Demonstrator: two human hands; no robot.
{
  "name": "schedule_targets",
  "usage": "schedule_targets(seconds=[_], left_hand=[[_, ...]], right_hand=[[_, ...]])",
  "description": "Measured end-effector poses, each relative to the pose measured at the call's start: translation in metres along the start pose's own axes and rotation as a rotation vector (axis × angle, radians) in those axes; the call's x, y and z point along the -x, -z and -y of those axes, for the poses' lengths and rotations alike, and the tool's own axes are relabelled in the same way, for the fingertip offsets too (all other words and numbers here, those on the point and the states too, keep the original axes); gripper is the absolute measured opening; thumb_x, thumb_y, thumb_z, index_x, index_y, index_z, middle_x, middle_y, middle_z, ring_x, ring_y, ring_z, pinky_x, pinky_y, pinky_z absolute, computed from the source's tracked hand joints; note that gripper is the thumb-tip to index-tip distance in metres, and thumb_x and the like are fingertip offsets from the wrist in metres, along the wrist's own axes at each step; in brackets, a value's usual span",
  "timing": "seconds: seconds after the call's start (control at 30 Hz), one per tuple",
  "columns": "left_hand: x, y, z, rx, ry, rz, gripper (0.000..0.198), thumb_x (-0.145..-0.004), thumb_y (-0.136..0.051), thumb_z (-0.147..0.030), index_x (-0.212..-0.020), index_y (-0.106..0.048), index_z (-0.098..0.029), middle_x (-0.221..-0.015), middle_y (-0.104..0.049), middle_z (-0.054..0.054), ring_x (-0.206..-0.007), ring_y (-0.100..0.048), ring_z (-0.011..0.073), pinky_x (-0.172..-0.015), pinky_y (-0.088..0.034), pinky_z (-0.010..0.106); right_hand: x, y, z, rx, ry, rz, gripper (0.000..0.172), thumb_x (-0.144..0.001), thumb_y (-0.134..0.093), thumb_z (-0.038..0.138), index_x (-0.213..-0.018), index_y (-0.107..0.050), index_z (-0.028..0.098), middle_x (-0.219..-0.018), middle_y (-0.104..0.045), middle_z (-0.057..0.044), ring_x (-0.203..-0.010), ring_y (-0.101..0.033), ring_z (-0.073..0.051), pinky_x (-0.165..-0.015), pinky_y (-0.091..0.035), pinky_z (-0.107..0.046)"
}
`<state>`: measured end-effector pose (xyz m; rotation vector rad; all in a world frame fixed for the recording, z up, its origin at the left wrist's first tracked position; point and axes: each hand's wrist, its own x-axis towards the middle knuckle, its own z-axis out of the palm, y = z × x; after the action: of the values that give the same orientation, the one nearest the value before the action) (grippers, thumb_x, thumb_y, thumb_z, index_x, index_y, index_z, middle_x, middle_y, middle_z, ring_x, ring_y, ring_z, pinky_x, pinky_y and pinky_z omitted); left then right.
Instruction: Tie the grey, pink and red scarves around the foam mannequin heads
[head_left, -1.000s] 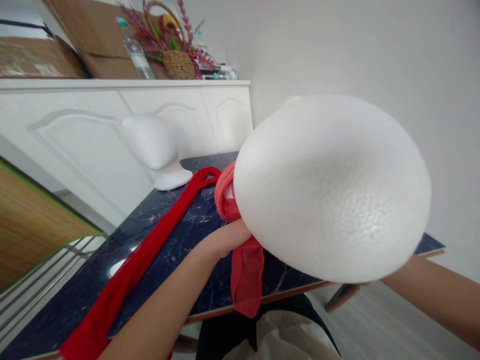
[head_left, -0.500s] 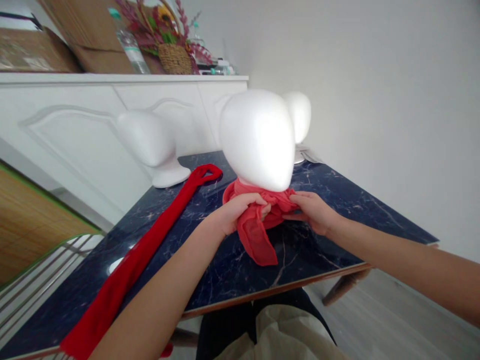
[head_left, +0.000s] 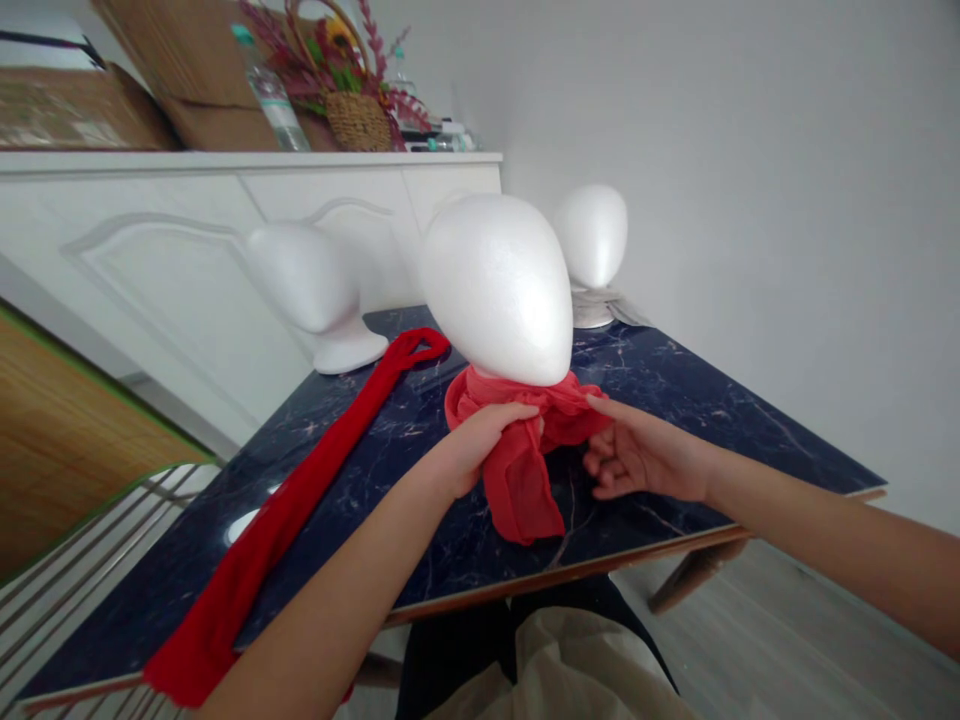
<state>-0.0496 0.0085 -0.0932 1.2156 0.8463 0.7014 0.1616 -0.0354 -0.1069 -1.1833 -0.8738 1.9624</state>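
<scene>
A white foam head (head_left: 499,287) stands on the dark marble table (head_left: 712,420) with a coral-red scarf (head_left: 525,450) tied round its neck. My left hand (head_left: 480,440) is closed on the scarf at the knot, where one end hangs down. My right hand (head_left: 641,455) is just right of the scarf, fingers loosely stretched, its fingertip touching the fabric and holding nothing.
A long red scarf (head_left: 300,500) lies across the table's left side. Two more foam heads stand behind, one at the left (head_left: 307,285) and one at the back (head_left: 592,240). A white cabinet (head_left: 187,230) carries a flower basket (head_left: 352,100), a bottle and cardboard.
The foam head, held close to the camera a second ago, now stands on the table. My right hand has let go of the scarf and opened; the left still grips it.
</scene>
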Motion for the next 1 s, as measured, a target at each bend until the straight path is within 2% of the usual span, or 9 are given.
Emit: schedule_targets(seconds=[0.07,0.17,0.3,0.37,0.43,0.53,0.73,0.87,1.0], left_hand=[[0.005,-0.006,0.006,0.011,0.006,-0.012,0.024,-0.081,-0.063,-0.034,-0.067,-0.062,-0.015,-0.064,-0.061,-0.001,-0.057,-0.051,0.0092,-0.059,-0.041,0.02],[0.013,-0.014,0.012,-0.089,-0.074,-0.033,0.02,-0.085,-0.057,-0.032,-0.073,-0.063,-0.017,-0.069,-0.065,-0.001,-0.067,-0.058,0.0133,-0.069,-0.045,0.024],[0.026,-0.023,0.013,-0.677,-0.262,-0.12,0.023,-0.091,-0.047,-0.031,-0.083,-0.064,-0.018,-0.091,-0.071,0.005,-0.089,-0.063,0.0217,-0.085,-0.044,0.032],[0.031,-0.027,0.013,-0.977,-0.266,-0.186,0.029,-0.094,-0.04,-0.033,-0.081,-0.061,-0.018,-0.088,-0.07,0.008,-0.083,-0.063,0.0231,-0.079,-0.043,0.034],[0.034,-0.03,0.013,-1.136,-0.237,-0.218,0.031,-0.095,-0.036,-0.033,-0.077,-0.057,-0.019,-0.082,-0.068,0.007,-0.075,-0.062,0.0223,-0.072,-0.041,0.034],[0.035,-0.026,0.012,-1.148,-0.244,-0.14,0.029,-0.094,-0.035,-0.029,-0.074,-0.053,-0.02,-0.079,-0.067,0.006,-0.073,-0.061,0.0197,-0.071,-0.041,0.031],[0.027,-0.001,0.013,-1.091,-0.26,0.03,0.028,-0.093,-0.035,-0.03,-0.069,-0.046,-0.02,-0.076,-0.062,0.003,-0.07,-0.056,0.0166,-0.067,-0.043,0.028],[0.034,-0.002,0.009,-1.079,-0.202,-0.022,0.037,-0.096,-0.037,-0.041,-0.071,-0.053,-0.019,-0.077,-0.066,0.004,-0.071,-0.059,0.0181,-0.069,-0.043,0.03],[0.063,0.002,-0.009,-1.155,-0.153,-0.173,0.047,-0.093,-0.043,-0.058,-0.07,-0.06,-0.02,-0.071,-0.066,0.003,-0.066,-0.059,0.0196,-0.063,-0.039,0.03]], right_hand=[[0.002,-0.007,-0.001,-0.007,-0.116,0.109,0.064,-0.091,-0.045,0.072,-0.079,-0.066,0.013,-0.086,-0.072,-0.013,-0.069,-0.069,-0.019,-0.067,-0.062,-0.03],[-0.009,-0.019,0.002,-0.053,-0.056,0.047,0.064,-0.093,-0.042,0.069,-0.089,-0.068,0.01,-0.094,-0.072,-0.015,-0.08,-0.071,-0.021,-0.07,-0.061,-0.029],[-0.035,-0.025,0.011,-0.086,0.041,-0.131,0.045,-0.1,-0.045,0.049,-0.084,-0.066,0.013,-0.08,-0.071,-0.01,-0.069,-0.068,-0.016,-0.067,-0.059,-0.026],[-0.043,-0.023,0.014,-0.096,0.067,-0.195,0.038,-0.101,-0.047,0.038,-0.079,-0.064,0.013,-0.074,-0.07,-0.007,-0.064,-0.067,-0.014,-0.065,-0.058,-0.025],[-0.047,-0.022,0.017,-0.1,0.081,-0.236,0.037,-0.101,-0.047,0.034,-0.075,-0.063,0.013,-0.071,-0.069,-0.007,-0.061,-0.066,-0.014,-0.065,-0.058,-0.026],[-0.048,-0.018,0.02,-0.087,0.101,-0.266,0.039,-0.102,-0.046,0.031,-0.073,-0.063,0.012,-0.068,-0.068,-0.007,-0.06,-0.065,-0.013,-0.064,-0.057,-0.025],[-0.056,-0.013,0.024,0.001,0.138,-0.277,0.042,-0.102,-0.044,0.035,-0.073,-0.065,0.013,-0.072,-0.071,-0.009,-0.065,-0.068,-0.015,-0.068,-0.057,-0.026],[-0.057,-0.008,0.026,0.07,0.154,-0.262,0.047,-0.102,-0.043,0.041,-0.069,-0.063,0.014,-0.073,-0.071,-0.009,-0.065,-0.067,-0.015,-0.069,-0.057,-0.028],[-0.039,0.008,0.031,0.281,0.118,-0.135,0.056,-0.096,-0.047,0.059,-0.066,-0.064,0.015,-0.079,-0.072,-0.012,-0.067,-0.068,-0.018,-0.064,-0.057,-0.029]])
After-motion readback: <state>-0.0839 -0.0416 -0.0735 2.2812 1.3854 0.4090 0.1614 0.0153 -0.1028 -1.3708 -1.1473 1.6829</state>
